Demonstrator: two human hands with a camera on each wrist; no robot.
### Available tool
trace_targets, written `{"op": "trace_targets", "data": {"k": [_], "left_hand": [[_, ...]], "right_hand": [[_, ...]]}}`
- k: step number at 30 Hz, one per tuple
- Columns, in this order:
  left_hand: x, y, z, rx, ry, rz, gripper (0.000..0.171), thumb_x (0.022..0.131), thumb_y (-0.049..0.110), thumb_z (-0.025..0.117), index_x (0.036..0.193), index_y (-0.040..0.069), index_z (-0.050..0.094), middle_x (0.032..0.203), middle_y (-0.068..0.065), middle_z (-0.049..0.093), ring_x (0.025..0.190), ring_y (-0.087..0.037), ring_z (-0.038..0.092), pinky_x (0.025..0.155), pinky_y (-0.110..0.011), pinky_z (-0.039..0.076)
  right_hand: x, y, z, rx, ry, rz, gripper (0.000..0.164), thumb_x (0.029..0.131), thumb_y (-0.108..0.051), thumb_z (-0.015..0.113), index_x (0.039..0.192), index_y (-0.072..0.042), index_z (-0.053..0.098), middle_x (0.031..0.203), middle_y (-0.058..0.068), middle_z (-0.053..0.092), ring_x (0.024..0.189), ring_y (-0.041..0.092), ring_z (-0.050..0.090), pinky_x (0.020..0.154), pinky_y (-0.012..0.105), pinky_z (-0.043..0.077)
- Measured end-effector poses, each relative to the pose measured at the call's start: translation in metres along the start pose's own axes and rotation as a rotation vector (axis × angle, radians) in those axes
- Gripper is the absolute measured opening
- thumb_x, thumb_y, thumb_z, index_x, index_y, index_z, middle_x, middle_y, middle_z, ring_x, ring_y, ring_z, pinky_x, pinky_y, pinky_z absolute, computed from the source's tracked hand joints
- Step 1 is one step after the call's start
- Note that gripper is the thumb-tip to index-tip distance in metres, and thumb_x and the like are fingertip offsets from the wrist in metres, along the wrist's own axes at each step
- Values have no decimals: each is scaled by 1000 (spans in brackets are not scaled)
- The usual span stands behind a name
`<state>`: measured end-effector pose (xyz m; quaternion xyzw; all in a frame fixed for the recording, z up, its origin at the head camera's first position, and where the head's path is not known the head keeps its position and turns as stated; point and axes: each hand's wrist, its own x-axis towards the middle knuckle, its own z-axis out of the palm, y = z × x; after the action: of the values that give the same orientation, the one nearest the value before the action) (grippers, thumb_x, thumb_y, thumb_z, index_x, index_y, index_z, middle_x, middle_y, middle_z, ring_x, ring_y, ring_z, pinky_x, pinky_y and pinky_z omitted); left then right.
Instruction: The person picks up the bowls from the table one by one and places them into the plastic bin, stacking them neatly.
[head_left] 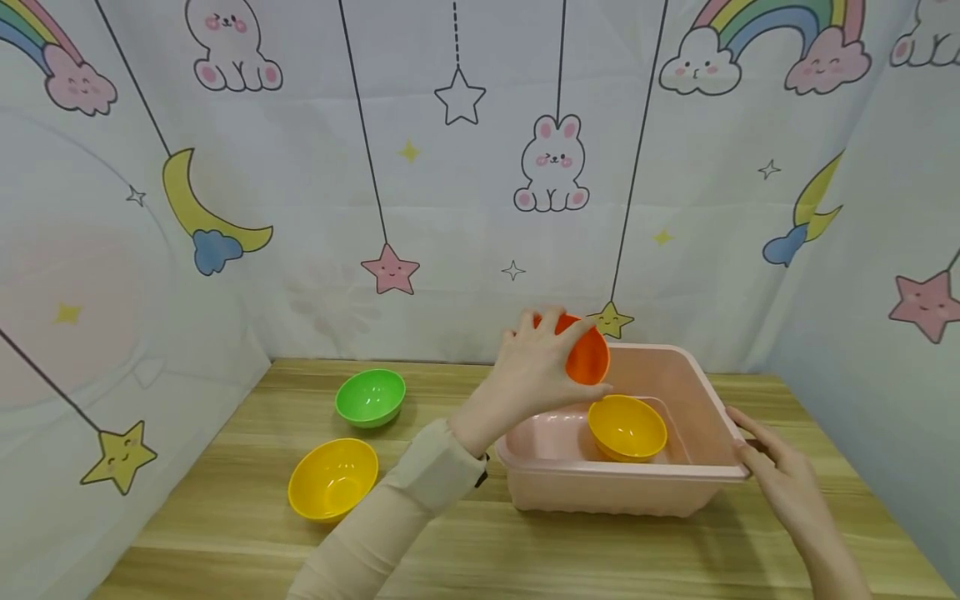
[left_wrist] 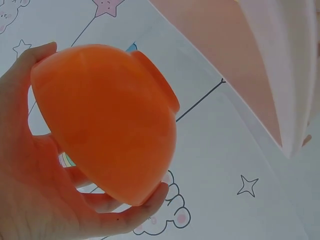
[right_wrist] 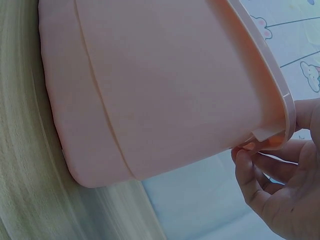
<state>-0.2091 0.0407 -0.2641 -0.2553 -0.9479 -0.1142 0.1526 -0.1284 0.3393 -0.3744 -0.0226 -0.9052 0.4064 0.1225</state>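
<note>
My left hand (head_left: 534, 367) holds an orange bowl (head_left: 590, 360) above the left back part of a pink plastic bin (head_left: 607, 493). The left wrist view shows the bowl (left_wrist: 110, 120) tipped on its side, thumb and fingers spread around its rim and the foot ring facing away from the palm. Inside the bin sits a yellow bowl (head_left: 628, 429), leaning slightly. My right hand (head_left: 783, 479) grips the bin's right rim. In the right wrist view, its curled fingers (right_wrist: 247, 175) hook under the edge at the bin's corner.
On the wooden table (head_left: 442, 542), a green bowl (head_left: 371, 398) stands at the back left. A second yellow bowl (head_left: 333, 481) is nearer, beside my left forearm. Patterned cloth (head_left: 480, 208) hangs behind the table and along both sides.
</note>
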Motion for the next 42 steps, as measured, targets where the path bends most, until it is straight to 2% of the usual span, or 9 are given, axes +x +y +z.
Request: {"op": "trace_targets", "data": {"k": [8,15,23,31,36,42], "left_hand": [[8,5,2,4,-35,10,78,67,72,57,135,41,35,142,-1,35,123,-28,35,87,-46,41],[15,10,6,7,-39,50,75,68,71,57,133,40,38,140,-2,37,118,-28,37,86,-45,38],[24,17,9,-14,-65,69,75,68,71,58,134,42,37,139,-1,37,119,-26,36,88,-44,38],[33,17,13,-8,-134,98,77,68,71,57,136,42,35,137,-1,38,111,-25,39,84,-42,39],[39,19,17,-33,-192,113,78,68,72,57,136,45,32,139,0,36,115,-24,37,88,-43,38],[47,23,23,-29,-228,127,79,67,73,56,136,45,31,142,-1,34,118,-26,36,90,-44,39]], "right_hand": [[0,-1,0,-5,9,-6,47,95,-36,43,139,-22,38,102,-34,46,89,-15,44,68,18,34],[-1,-1,1,10,9,-7,47,95,-35,44,139,-22,38,104,-36,43,89,-17,44,68,16,34],[-1,0,0,10,9,-9,47,95,-35,44,139,-22,38,104,-34,46,90,-13,46,66,17,35],[2,-1,0,23,-7,3,48,95,-35,43,140,-21,36,103,-31,48,89,-15,45,65,18,35],[2,-1,0,18,5,-1,48,95,-33,44,140,-19,37,103,-31,48,89,-16,45,66,17,35],[2,-2,-1,4,8,9,47,95,-34,45,140,-21,37,102,-30,49,89,-16,45,67,17,34]]}}
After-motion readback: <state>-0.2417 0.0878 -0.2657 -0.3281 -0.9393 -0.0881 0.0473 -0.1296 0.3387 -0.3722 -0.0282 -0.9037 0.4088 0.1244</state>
